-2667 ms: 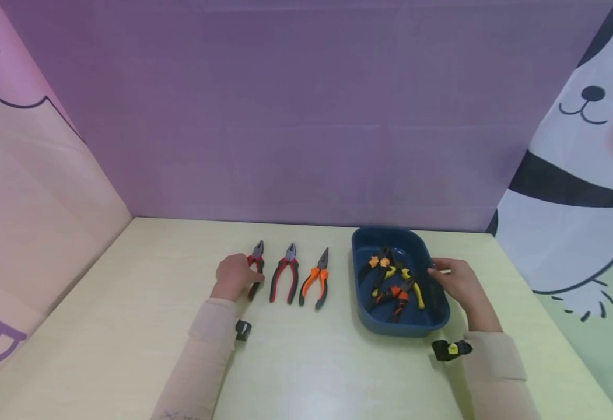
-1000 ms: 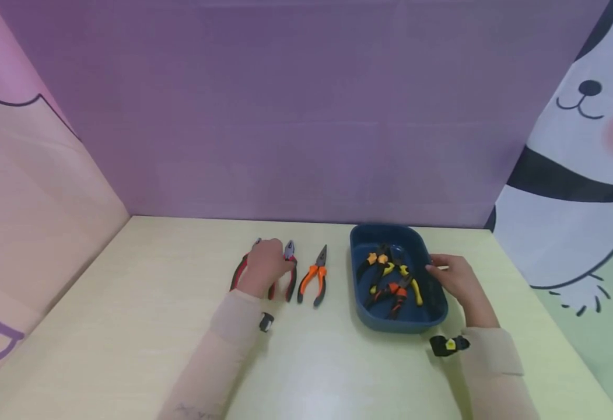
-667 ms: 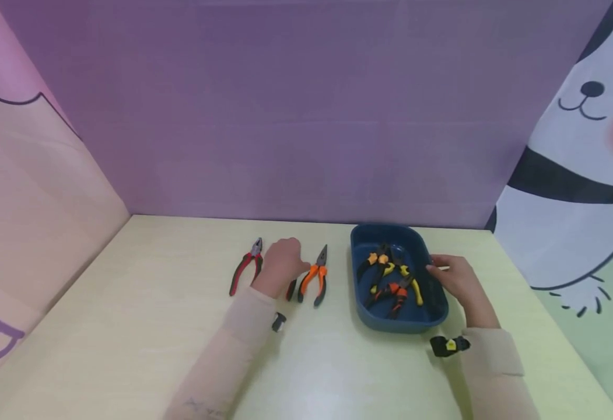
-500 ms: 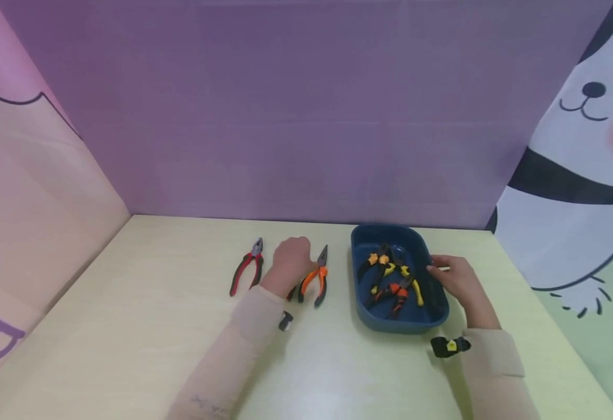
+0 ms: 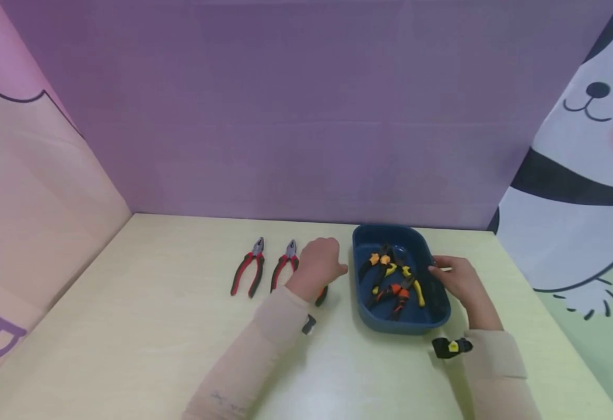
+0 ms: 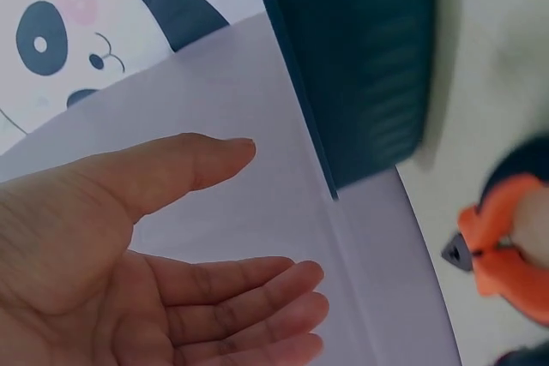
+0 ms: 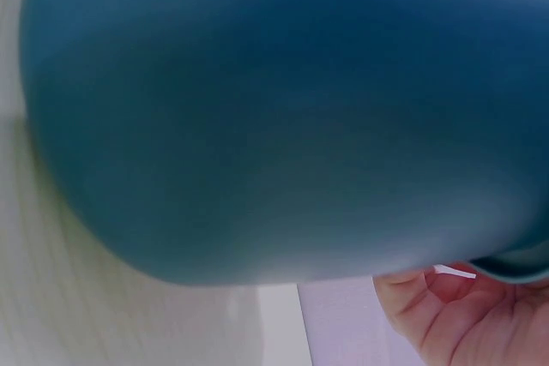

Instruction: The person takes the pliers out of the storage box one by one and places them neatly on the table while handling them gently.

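In the head view my left hand [image 5: 316, 268] is above the orange-and-black long-nose pliers [image 5: 322, 296], hiding most of them. The left wrist view shows its thumb and fingers extended and apart, holding nothing; the orange joint of the pliers [image 6: 495, 272] lies off to the side. To its left lie two red-and-black combination pliers, the middle pair [image 5: 291, 252] partly covered by my forearm, the leftmost pair [image 5: 256, 252] in full sight. My right hand [image 5: 461, 283] grips the right rim of a blue plastic bin [image 5: 390, 326], thumb on the edge; its other fingers are mostly hidden.
Inside the bin lie several pliers: a black pair with light-orange collars [image 5: 384, 261], a yellow-handled pair [image 5: 418, 293] and an orange-and-black pair [image 5: 400, 296]. The pale tabletop [image 5: 128, 326] meets a purple backdrop [image 5: 306, 116] behind and printed cloth at both sides.
My left hand has moved rightward from the leftmost pliers, past the middle pair, to above the orange ones. Both red-and-black pairs are uncovered again. The right hand and bin have stayed put.
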A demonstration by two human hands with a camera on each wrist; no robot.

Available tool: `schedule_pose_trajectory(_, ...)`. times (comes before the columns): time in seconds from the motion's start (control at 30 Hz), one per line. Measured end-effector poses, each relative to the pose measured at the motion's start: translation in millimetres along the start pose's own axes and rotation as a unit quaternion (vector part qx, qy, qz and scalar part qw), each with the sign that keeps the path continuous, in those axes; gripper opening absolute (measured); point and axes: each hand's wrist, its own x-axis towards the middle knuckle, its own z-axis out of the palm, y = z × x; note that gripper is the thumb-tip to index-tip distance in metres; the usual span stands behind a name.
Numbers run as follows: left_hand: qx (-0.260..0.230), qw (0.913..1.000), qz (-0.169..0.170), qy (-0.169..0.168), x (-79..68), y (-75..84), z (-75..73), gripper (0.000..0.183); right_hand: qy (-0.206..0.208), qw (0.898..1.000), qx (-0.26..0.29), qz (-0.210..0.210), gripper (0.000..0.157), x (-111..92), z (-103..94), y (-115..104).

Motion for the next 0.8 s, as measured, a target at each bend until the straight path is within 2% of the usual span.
schedule_pose_trajectory(0.27, 0.0, 0.9997, 0.007, -0.022, 1.8, 21.9, 0.5, 0.035, 0.003, 1.0, 0.003, -0.003, 0.037, 1.1, -0.1, 0.5)
schedule_pose_trajectory(0.63, 0.015, 0.9983, 0.054, -0.016, -1.2, 38.1, 1.1, 0.035, -0.003, 1.0, 0.004, -0.001, 0.038, 0.3, -0.9, -0.6)
schedule_pose_trajectory(0.8, -0.004, 0.9975, 0.068, -0.016, -4.4, 44.3, 4.8, 0.035, -0.006, 1.0, 0.003, 0.002, 0.039, 0.7, -0.8, 0.0)
